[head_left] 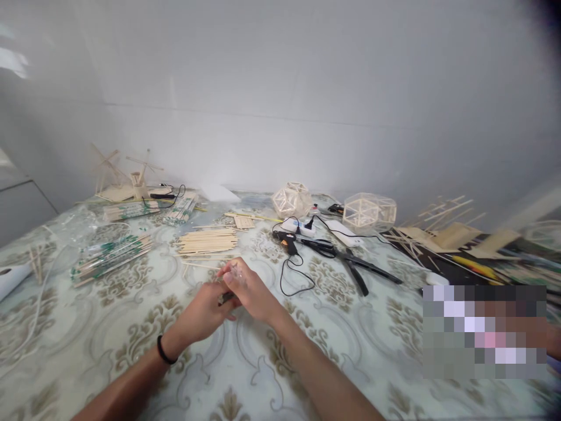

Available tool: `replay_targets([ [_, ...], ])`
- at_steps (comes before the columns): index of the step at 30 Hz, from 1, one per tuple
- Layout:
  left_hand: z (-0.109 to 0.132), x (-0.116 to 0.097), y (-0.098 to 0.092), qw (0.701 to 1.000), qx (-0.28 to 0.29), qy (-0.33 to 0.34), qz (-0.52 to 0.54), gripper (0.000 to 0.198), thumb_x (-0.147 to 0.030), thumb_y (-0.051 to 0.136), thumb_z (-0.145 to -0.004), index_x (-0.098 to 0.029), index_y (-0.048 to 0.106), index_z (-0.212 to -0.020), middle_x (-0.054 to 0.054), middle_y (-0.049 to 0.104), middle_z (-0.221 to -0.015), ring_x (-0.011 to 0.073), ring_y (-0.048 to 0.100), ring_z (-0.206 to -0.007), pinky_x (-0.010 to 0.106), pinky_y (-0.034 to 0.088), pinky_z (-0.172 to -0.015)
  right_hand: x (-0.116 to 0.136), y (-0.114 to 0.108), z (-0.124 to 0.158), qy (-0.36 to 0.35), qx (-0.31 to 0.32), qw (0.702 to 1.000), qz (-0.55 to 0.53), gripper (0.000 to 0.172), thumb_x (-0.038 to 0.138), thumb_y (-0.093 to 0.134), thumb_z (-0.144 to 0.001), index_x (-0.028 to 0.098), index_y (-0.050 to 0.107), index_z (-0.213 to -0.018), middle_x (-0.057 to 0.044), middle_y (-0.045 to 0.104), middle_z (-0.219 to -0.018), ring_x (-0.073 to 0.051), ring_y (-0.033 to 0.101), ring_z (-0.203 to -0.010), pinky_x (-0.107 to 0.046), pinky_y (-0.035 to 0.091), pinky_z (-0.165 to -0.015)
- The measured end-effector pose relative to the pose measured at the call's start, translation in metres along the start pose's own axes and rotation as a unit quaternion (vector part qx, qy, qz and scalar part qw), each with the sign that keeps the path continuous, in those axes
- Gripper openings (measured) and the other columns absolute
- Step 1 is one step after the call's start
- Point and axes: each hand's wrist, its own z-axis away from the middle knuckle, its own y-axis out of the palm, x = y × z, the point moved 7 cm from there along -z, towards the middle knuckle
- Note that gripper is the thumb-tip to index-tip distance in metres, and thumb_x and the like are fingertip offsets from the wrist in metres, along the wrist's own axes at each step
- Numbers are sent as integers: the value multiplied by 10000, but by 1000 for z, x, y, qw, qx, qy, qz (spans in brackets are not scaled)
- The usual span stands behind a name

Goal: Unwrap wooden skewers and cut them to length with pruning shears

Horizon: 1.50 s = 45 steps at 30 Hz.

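Note:
My two hands meet over the patterned tablecloth (131, 351) in the lower middle of the view. My left hand (204, 313), with a black band on its wrist, is closed around a small dark object (227, 298) that I cannot name. My right hand (249, 289) has its fingers pinched together on a small pale or clear piece (234, 272) at the fingertips. The hands touch each other. A flat pile of wooden sticks (207, 241) lies just beyond them.
Bundles of wrapped chopsticks (111, 255) lie at the left. A glue gun (287, 241), a power strip (298, 226), black scissors (350, 263) and a black cable (298, 280) sit right of centre. Stick-built polyhedra (291, 200) (369, 210) and a wooden model (125, 178) stand at the back.

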Motion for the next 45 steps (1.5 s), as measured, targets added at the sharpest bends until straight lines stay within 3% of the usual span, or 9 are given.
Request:
replay_targets([
  [3,0,3,-9,997,-7,-9,73,164,-341,654,-880,-184,659,-927,45,691,-902,230,718,-766,361,648,-638,6,0,3,-18,59,998,-14,433,485,697,-911,232,570,-1238,-61,707,-1175,-218,682,-1004,-343,545,-887],
  [9,-3,4,-21,981,-40,-23,189,470,-447,784,-825,-254,380,-967,-48,597,-820,142,622,-689,258,600,-510,17,-11,0,-79,34,996,-7,291,469,627,-961,203,724,-1029,-70,655,-1065,-220,639,-1029,-337,534,-887],
  [16,-2,-5,-25,998,-37,10,52,365,-325,726,-869,-251,388,-986,-25,691,-843,144,669,-736,243,501,-670,-1,-14,-2,-24,-33,998,-43,269,458,728,-879,199,768,-818,-36,691,-870,-205,668,-854,-306,531,-743],
  [24,8,-9,-32,966,-216,33,-140,359,-312,727,-818,-259,465,-1058,22,698,-895,242,693,-774,320,460,-705,-23,-16,-3,74,-204,970,-105,364,370,854,-673,216,594,-875,63,546,-703,-139,551,-624,-240,443,-546],
  [31,10,-13,-32,964,-219,52,-143,246,-248,699,-801,-269,535,-984,12,694,-882,251,686,-779,319,465,-715,4,-15,7,-59,-218,973,52,104,261,699,-869,213,690,-777,-32,689,-816,-188,650,-767,-320,541,-737],
  [34,9,-14,-35,964,-221,56,-138,258,-260,711,-806,-270,535,-994,7,693,-876,241,687,-778,309,474,-723,15,-11,7,-120,-179,973,82,190,255,585,-960,221,736,-850,-69,740,-916,-207,694,-862,-348,563,-821],
  [38,10,-13,-33,965,-209,60,-144,295,-276,747,-806,-270,562,-1036,17,720,-911,231,689,-758,305,475,-725,3,-16,6,-56,-189,980,33,168,285,626,-926,224,732,-1042,-47,753,-883,-193,694,-760,-327,574,-731],
  [41,9,-12,-29,968,-192,69,-145,284,-277,744,-823,-267,582,-1056,29,743,-948,223,692,-746,310,482,-741,-10,-19,7,15,-218,976,-10,133,309,733,-839,215,719,-932,-14,741,-773,-181,672,-658,-304,556,-649],
  [45,7,-12,-30,971,-175,81,-142,249,-273,714,-856,-262,586,-1069,38,748,-1002,212,693,-762,305,487,-745,-2,-15,6,-33,-177,983,45,134,278,665,-905,209,734,-813,-33,754,-793,-194,699,-734,-319,552,-715],
])
